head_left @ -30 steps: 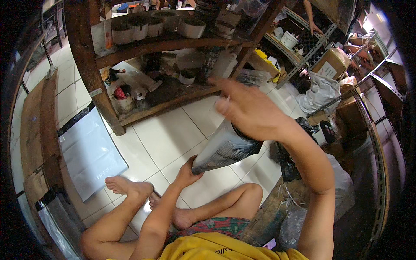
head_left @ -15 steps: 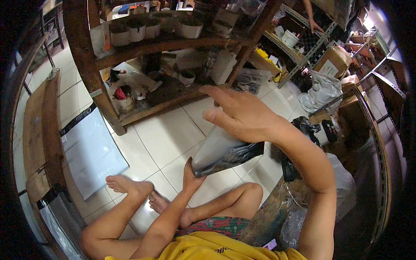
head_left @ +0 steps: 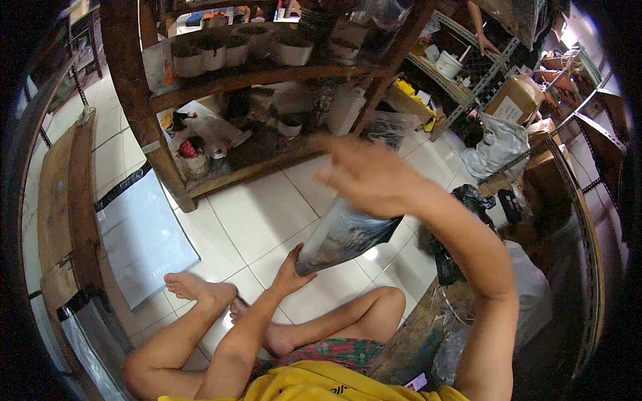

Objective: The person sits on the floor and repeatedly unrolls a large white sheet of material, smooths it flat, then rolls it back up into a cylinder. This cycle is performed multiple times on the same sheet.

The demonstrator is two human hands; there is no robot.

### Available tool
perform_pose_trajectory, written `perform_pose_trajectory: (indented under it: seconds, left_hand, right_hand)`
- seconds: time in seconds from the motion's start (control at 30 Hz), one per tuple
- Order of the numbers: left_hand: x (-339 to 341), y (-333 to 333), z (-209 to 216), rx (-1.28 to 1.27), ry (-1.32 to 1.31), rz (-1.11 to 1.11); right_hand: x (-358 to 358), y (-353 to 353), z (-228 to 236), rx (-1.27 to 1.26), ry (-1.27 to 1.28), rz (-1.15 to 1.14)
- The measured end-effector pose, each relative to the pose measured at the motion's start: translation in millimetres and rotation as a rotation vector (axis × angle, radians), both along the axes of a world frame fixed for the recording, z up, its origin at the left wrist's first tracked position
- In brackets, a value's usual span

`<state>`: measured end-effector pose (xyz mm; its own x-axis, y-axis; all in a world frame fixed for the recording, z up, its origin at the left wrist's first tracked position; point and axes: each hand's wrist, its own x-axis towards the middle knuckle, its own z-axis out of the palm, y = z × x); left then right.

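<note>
My left hand (head_left: pixel 291 273) is closed on the lower end of a glossy grey and black plastic bag (head_left: pixel 338 239), which is held tilted above the floor in front of my legs. Over the bag's upper end is my right hand (head_left: pixel 374 175), blurred by motion. Its thumb and forefinger point left and stand apart; the other fingers are hidden. Whether the right hand touches the bag, I cannot tell. Left of my foot, a stack of flat white plastic bags (head_left: pixel 144 234) with a black edge strip lies on the tiles.
A dark wooden shelf (head_left: pixel 254 83) with white pots stands ahead. On the left runs a wooden bench (head_left: pixel 63 200). Cardboard boxes (head_left: pixel 515 97), a crumpled white sack (head_left: pixel 495 144) and a metal rack are on the right. Another person's hand (head_left: pixel 488 45) shows at the far right.
The bag's surface has become more wrinkled and darker in its middle. My right hand stays near the same place but is now smeared by motion. The left hand has shifted slightly left.
</note>
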<state>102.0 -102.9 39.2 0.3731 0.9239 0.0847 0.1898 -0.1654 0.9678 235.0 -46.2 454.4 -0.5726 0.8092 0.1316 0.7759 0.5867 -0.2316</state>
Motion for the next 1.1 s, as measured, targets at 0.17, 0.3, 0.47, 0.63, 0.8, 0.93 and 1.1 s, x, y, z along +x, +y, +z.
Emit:
perform_pose_trajectory:
  seconds: [0.17, 0.3, 0.47, 0.63, 0.8, 0.93, 1.1]
  left_hand:
    - [20.3, -20.3, 2.5, 0.032, -0.014, 0.242]
    - [33.9, -26.8, 5.2, 0.007, -0.032, 0.308]
    - [27.0, -26.0, 9.2, 0.065, -0.003, 0.259]
    - [13.0, -19.3, -21.5, 0.049, 0.036, 0.211]
    - [19.3, -24.0, -16.4, 0.05, 0.072, 0.238]
    - [29.6, -36.5, -30.9, 0.001, 0.139, 0.272]
    - [15.7, -21.8, -43.3, -0.05, 0.165, 0.149]
  right_hand:
    - [-0.4, 1.5, 13.4, 0.018, 0.044, -0.02]
    - [4.5, 0.9, 9.0, 0.062, -0.046, 0.005]
    - [7.6, -1.0, 16.9, -0.027, 0.032, 0.007]
    - [4.9, -4.0, 10.9, -0.037, -0.086, 0.062]
    - [8.4, -7.5, 15.7, -0.084, -0.076, -0.009]
    - [17.5, -8.3, -6.7, -0.088, -0.076, 0.035]
    - [15.4, -5.7, 1.5, -0.11, 0.023, -0.032]
